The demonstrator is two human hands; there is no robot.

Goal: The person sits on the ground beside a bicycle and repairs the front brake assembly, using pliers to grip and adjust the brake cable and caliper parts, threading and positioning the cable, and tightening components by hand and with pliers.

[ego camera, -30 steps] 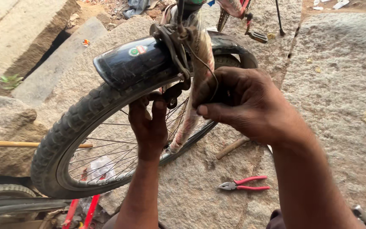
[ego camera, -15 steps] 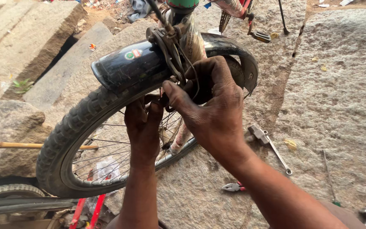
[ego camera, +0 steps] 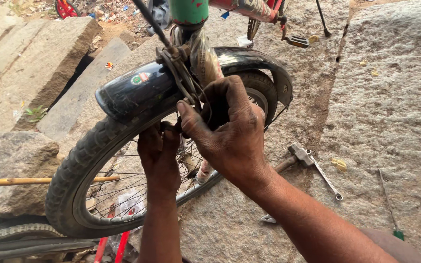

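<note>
1. Rough grey stone ground (ego camera: 386,112) fills the scene, with big stone blocks (ego camera: 35,73) at the far left and litter beyond them.
2. A bicycle front wheel (ego camera: 74,165) with a knobby black tyre stands left of centre, under a glossy black mudguard (ego camera: 137,92) that bears a small sticker.
3. Above the mudguard rise the green head tube (ego camera: 188,9) and the plastic-wrapped fork leg (ego camera: 203,61).
4. The brake caliper (ego camera: 176,73), with its cable running up and far left, sits at the front of the fork, over the mudguard.
5. The right hand (ego camera: 230,131) is curled closed around the fork and brake area just behind the mudguard, thumb pointing left toward the caliper; what lies inside the grip is hidden.
6. The left hand (ego camera: 159,153) reaches up from below, fingers bunched shut at the mudguard's lower edge, just beside the right thumb; whether it pinches a small part cannot be told.
7. Spokes and rim stand right behind the left hand, and the tyre crowds it from the left.
8. On the ground to the right lie a hammer (ego camera: 296,156) and a thin spanner (ego camera: 325,178), touching or nearly so.
9. A screwdriver with a green handle (ego camera: 391,209) lies further right.
10. A yellow stick (ego camera: 30,181) crosses the wheel at left, and red-handled pliers (ego camera: 110,246) show at the near edge.
11. A pedal (ego camera: 296,41) shows far behind the wheel.
</note>
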